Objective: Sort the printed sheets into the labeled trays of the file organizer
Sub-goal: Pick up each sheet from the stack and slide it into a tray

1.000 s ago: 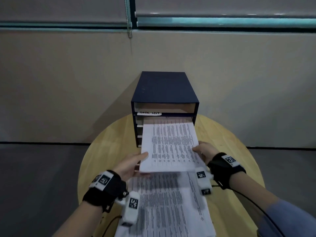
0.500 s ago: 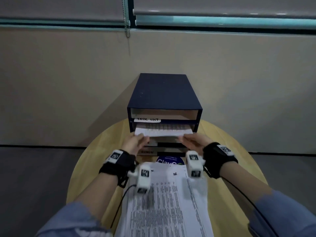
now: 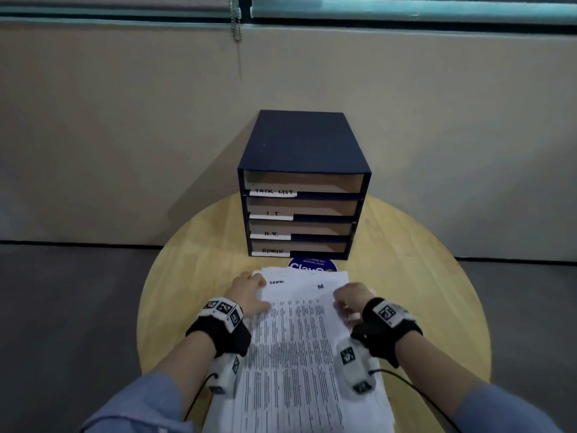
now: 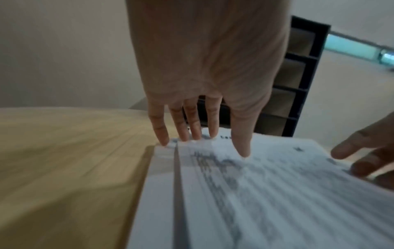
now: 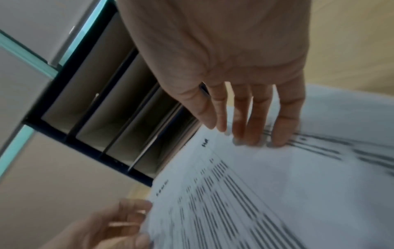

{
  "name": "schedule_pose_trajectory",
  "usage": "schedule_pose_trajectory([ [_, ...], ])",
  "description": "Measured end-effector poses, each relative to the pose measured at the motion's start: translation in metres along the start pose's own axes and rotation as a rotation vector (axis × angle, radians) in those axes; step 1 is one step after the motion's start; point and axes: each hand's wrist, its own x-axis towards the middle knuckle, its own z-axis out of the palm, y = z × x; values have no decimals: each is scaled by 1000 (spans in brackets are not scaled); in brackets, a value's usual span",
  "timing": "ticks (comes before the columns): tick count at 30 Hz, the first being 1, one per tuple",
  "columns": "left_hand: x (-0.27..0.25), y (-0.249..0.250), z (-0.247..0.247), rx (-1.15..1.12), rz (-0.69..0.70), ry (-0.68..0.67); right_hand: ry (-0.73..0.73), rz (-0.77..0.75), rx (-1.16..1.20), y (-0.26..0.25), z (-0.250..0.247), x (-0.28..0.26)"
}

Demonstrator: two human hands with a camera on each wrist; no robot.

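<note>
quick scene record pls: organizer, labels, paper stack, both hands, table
organizer: dark blue file organizer, four open trays, at the far side of the table
labels, top to bottom: TASK LIST, I.T., H.R., ADMIN
paper stack: printed sheets in front of the organizer, handwriting on the top sheet
left hand: fingers straight, touching the stack's far left corner
right hand: fingers extended, tips on the stack's right edge
table: round wooden table

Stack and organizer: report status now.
Left hand open, fingers on stack corner. Right hand open, fingertips on its right edge. Organizer behind stack, nothing blocking its slots.
</note>
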Motion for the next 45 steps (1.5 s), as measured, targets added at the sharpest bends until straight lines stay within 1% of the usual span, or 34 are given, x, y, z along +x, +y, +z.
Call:
schedule_pose_trajectory([
  [1,-3,-2,6,63,-1,-5,44,10,-90,9,7,0],
  [3,-7,-4,14,127,-2,16,106,20,-193,21,17,-2],
  [6,-11,-4,20,164,-25,39,161,56,-219,33,29,-3],
  [7,-12,-4,21,173,-37,46,181,47,-216,35,31,-6],
  [10,-12,-4,23,180,-86,60,226,67,-106,38,34,-6],
  [14,-12,-3,22,161,-110,41,176,90,-38,37,29,0],
  [16,-13,-2,20,136,-113,75,177,77,-2,34,27,1],
  [18,-15,0,20,101,-90,164,221,53,29,33,24,2],
  [20,-16,1,20,-47,-62,266,266,18,55,36,20,4],
  [22,-18,1,15,-313,-85,328,254,-9,137,39,16,2],
  [24,-19,0,7,-634,-94,308,208,3,260,42,11,-3],
  [26,-24,2,-6,-926,-91,238,149,9,356,44,9,-11],
  [28,-30,8,-22,-1080,-66,190,96,-34,427,44,4,-18],
  [31,-39,18,-43,-1177,-23,175,6,-118,442,45,-3,-26],
  [35,-46,25,-58,-1209,-10,187,-85,-164,386,43,-8,-40],
  [39,-45,30,-63,-1233,-75,221,-201,-101,307,49,-10,-52],
  [41,-46,32,-64,-1261,-122,244,-209,-98,338,54,-10,-55],
  [43,-49,31,-64,-1285,-174,181,-156,-128,372,56,-10,-48],
  [45,-59,33,-58,-1254,-188,18,-71,-112,331,54,-11,-32],
])
